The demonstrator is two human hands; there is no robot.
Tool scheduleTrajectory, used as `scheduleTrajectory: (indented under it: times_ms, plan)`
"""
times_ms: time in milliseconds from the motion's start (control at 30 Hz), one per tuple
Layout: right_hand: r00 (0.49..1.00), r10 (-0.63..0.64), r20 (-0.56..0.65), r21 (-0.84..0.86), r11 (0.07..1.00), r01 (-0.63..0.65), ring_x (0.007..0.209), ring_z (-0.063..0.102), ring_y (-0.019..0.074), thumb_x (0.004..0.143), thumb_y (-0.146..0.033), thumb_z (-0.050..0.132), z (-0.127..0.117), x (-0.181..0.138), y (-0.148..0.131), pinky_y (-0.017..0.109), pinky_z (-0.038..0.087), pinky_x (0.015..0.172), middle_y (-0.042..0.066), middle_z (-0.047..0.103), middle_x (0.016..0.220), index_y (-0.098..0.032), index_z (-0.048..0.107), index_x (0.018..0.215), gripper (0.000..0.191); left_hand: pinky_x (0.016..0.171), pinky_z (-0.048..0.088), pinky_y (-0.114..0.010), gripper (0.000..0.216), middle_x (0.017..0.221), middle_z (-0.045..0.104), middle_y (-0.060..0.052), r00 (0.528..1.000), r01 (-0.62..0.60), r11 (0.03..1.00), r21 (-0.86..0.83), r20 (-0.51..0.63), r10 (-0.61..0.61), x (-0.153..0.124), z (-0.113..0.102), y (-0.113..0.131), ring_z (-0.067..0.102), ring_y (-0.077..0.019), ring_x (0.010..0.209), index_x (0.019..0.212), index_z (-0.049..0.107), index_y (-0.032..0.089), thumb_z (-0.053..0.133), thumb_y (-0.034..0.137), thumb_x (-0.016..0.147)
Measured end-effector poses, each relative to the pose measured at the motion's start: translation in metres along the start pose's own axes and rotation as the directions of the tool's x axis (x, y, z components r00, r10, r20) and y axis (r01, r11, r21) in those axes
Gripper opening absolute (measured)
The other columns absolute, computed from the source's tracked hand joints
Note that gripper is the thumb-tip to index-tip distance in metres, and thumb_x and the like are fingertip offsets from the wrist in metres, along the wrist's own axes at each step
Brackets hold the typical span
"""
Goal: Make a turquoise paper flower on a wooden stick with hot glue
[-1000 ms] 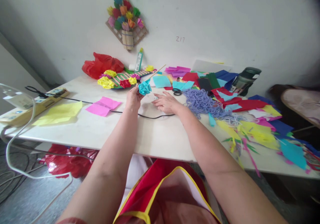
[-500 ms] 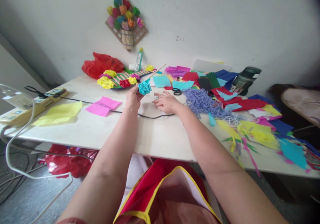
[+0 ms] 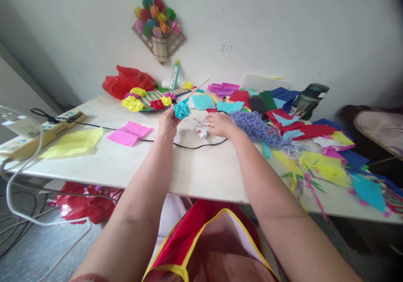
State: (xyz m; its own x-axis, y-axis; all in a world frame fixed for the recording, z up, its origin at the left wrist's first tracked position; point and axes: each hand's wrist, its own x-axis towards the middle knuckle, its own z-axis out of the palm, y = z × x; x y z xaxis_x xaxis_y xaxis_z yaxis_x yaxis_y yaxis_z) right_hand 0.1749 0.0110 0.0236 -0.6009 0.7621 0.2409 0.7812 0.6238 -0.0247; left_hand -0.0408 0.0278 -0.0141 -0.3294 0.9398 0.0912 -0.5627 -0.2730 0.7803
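Between the closed fingers of my left hand (image 3: 168, 123) is a turquoise paper flower (image 3: 181, 110). A thin wooden stick (image 3: 199, 88) slants up and to the right behind the bloom. My right hand (image 3: 219, 123) reaches over the table with its fingers stretched out, palm down. Just left of its fingertips lies a small crumpled white piece with red marks (image 3: 202, 129); I cannot make out what it is. The scissors are mostly hidden behind my right hand. Beyond both hands, light blue paper (image 3: 203, 102) lies flat.
Purple yarn (image 3: 256, 126) is heaped right of my right hand, among scattered coloured paper and a dark bottle (image 3: 310, 101). A black cable (image 3: 195, 148) crosses the table before my hands. Pink paper (image 3: 129, 133), yellow paper (image 3: 75, 142) and a power strip (image 3: 44, 133) lie left. A flower-covered craft (image 3: 151, 99) sits behind.
My right hand has moved right and slightly back, toward the scissors and yarn, uncovering the crumpled white piece. My left hand keeps the flower in the same place.
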Motion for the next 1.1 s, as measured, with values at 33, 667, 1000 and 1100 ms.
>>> scheduleTrajectory:
  times_ms: [33, 667, 1000, 1100]
  plan:
    - [0.999, 0.040, 0.013, -0.024, 0.999, -0.040, 0.122, 0.061, 0.0276, 0.081, -0.022, 0.060, -0.002, -0.001, 0.001, 0.039, 0.045, 0.103, 0.009, 0.065, 0.134, -0.021, 0.071, 0.123, 0.043, 0.073, 0.056, -0.025, 0.018, 0.061, 0.062, 0.004, 1.000, 0.004, 1.000, -0.007, 0.001, -0.004, 0.000, 0.000, 0.000, 0.066, -0.0122, 0.065, 0.074, 0.056, 0.021, 0.071, 0.030, 0.074]
    - [0.985, 0.173, -0.025, -0.040, 0.984, -0.174, 0.120, 0.060, 0.0295, 0.084, -0.020, 0.054, 0.023, 0.003, -0.015, 0.041, 0.046, 0.099, 0.015, 0.066, 0.126, -0.018, 0.060, 0.126, 0.042, 0.096, 0.055, -0.038, 0.019, 0.088, 0.074, -0.001, 0.986, 0.073, 0.979, -0.191, 0.159, -0.043, -0.025, 0.023, 0.003, 0.071, -0.0181, 0.096, 0.104, 0.067, 0.024, 0.063, 0.037, 0.090]
    - [0.957, 0.253, -0.145, 0.086, 0.966, -0.243, 0.119, 0.059, 0.0291, 0.080, -0.012, 0.055, 0.033, 0.015, -0.013, 0.044, 0.047, 0.097, 0.013, 0.066, 0.124, -0.019, 0.060, 0.122, 0.043, 0.109, 0.046, -0.046, 0.028, 0.106, 0.075, -0.004, 0.939, 0.178, 0.947, -0.267, 0.335, -0.082, -0.044, 0.034, 0.004, 0.067, -0.0214, 0.112, 0.118, 0.065, 0.023, 0.055, 0.036, 0.096]
    - [0.954, 0.246, -0.171, 0.121, 0.966, -0.227, 0.119, 0.059, 0.0296, 0.078, -0.009, 0.054, 0.036, 0.016, -0.011, 0.044, 0.047, 0.097, 0.013, 0.066, 0.125, -0.016, 0.060, 0.123, 0.046, 0.110, 0.044, -0.043, 0.028, 0.107, 0.075, -0.005, 0.926, 0.226, 0.939, -0.261, 0.356, -0.124, -0.043, 0.033, 0.002, 0.068, -0.0206, 0.112, 0.118, 0.066, 0.022, 0.052, 0.034, 0.097]
